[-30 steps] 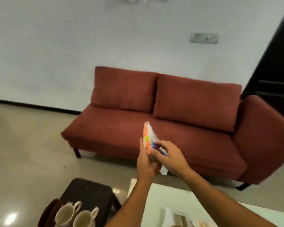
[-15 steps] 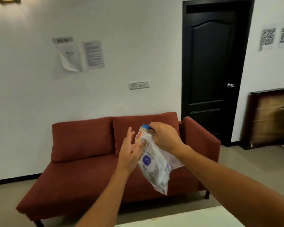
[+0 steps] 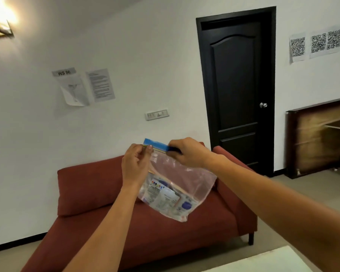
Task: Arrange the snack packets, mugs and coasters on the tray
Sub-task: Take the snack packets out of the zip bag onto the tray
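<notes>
Your right hand point(image 3: 188, 154) covers the far end of the blue closure strip point(image 3: 155, 144), so whatever your fingertips are clamped on there, perhaps a slider, is hidden. Your left hand point(image 3: 135, 165) pinches the strip's other end between thumb and curled fingers. Between the two hangs the clear zip bag point(image 3: 185, 173), held up in the air in front of the red sofa point(image 3: 98, 222), with its lower corner sagging down and to your right. The snack packets point(image 3: 165, 197) lie bunched in the bottom of the bag, white with blue and orange marks; their print is too blurred to read, and you cannot count them. Only a pale corner of the table point(image 3: 263, 260) shows, cut off by the lower edge. On the wall, a grey label point(image 3: 64, 72) reads "WS 06"; the sheets beside it are illegible. Right of the black door point(image 3: 238, 85) hang printed QR-code sheets point(image 3: 318, 43).
</notes>
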